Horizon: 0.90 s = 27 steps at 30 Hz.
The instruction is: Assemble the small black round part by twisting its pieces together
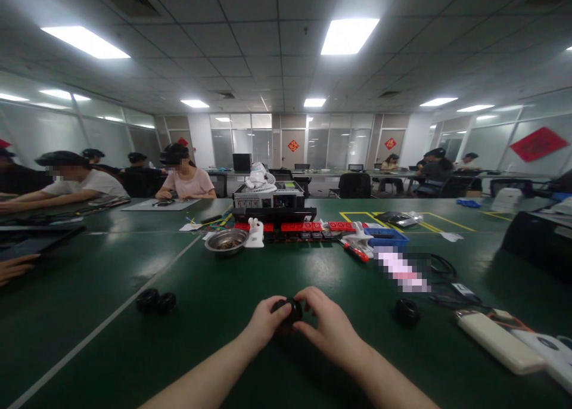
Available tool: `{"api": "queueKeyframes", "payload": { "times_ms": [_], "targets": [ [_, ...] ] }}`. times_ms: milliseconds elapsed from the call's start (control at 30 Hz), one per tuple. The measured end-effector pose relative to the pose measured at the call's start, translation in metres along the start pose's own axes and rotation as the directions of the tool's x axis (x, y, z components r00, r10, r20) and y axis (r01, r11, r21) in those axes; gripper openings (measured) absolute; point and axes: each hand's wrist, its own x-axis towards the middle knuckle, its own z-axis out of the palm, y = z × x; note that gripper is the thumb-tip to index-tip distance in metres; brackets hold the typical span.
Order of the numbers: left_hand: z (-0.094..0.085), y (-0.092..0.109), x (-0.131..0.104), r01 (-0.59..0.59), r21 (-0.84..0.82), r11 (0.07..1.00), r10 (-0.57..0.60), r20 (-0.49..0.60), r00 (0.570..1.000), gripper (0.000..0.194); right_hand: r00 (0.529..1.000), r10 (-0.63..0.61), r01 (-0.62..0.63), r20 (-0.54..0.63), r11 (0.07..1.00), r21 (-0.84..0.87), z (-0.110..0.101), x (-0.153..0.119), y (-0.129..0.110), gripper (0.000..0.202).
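Note:
Just above the table in front of me is a small, glossy black round thing [294, 311], like a roll or a tight coil; its exact kind is unclear. My left hand [264, 321] grips it from the left, thumb across its near face. From the right, my right hand [328, 321] curves its thumb and index finger around the edge. Two similar black rolls [156, 301] lie side by side to the left. Another black roll [407, 312] rests on the right.
Beyond my hands stand a metal bowl [227, 241] of small parts, a blue tray [388, 237] and red-handled pliers [356, 251]. A cream power bank [500, 340] and cables [460, 293] lie at right. Other people sit around the green table [214, 355], one person's hand [18, 268] at far left.

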Motion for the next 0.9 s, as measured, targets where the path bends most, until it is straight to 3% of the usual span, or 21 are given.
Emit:
{"api": "queueKeyframes", "payload": {
  "times_ms": [67, 167, 267, 333, 433, 600, 700, 800, 900],
  "targets": [
    [0.000, 0.001, -0.002, -0.113, 0.115, 0.987, 0.122, -0.078, 0.989, 0.048, 0.998, 0.056, -0.054, -0.038, 0.997, 0.058, 0.001, 0.001, 0.002, 0.034],
    [0.000, 0.004, -0.006, -0.193, 0.346, 0.918, 0.242, -0.103, 0.965, 0.041, 0.969, 0.245, -0.236, -0.033, 0.957, 0.171, 0.006, 0.006, 0.016, 0.031],
    [0.000, 0.006, -0.009, -0.225, 0.475, 0.851, 0.296, -0.079, 0.952, 0.046, 0.899, 0.405, -0.435, 0.165, 0.865, 0.251, 0.013, 0.011, 0.031, 0.045],
    [0.000, 0.007, -0.010, -0.252, 0.509, 0.823, 0.327, -0.063, 0.943, 0.046, 0.856, 0.435, -0.505, 0.279, 0.820, 0.269, 0.017, 0.013, 0.035, 0.044],
    [-0.001, 0.008, -0.010, -0.268, 0.498, 0.824, 0.336, -0.049, 0.941, 0.049, 0.880, 0.391, -0.452, 0.270, 0.863, 0.227, 0.017, 0.012, 0.032, 0.040],
    [-0.006, 0.002, -0.005, -0.229, 0.367, 0.901, 0.267, -0.056, 0.962, 0.050, 0.971, 0.198, -0.192, 0.130, 0.980, -0.056, 0.011, 0.008, 0.021, 0.021],
    [-0.005, -0.006, 0.001, -0.103, 0.162, 0.981, 0.109, -0.030, 0.994, 0.052, 0.989, 0.121, -0.106, 0.089, 0.983, -0.153, 0.008, 0.004, 0.014, 0.019],
    [-0.001, -0.011, 0.005, 0.074, -0.079, 0.994, -0.071, 0.037, 0.997, 0.057, 0.995, 0.078, -0.069, 0.059, 0.987, -0.143, 0.006, 0.002, 0.009, 0.024],
    [0.001, -0.008, 0.004, 0.033, -0.071, 0.997, -0.034, -0.020, 0.999, 0.050, 0.989, 0.145, -0.144, 0.020, 0.988, -0.050, 0.005, 0.004, 0.012, 0.028]
  ]
}}
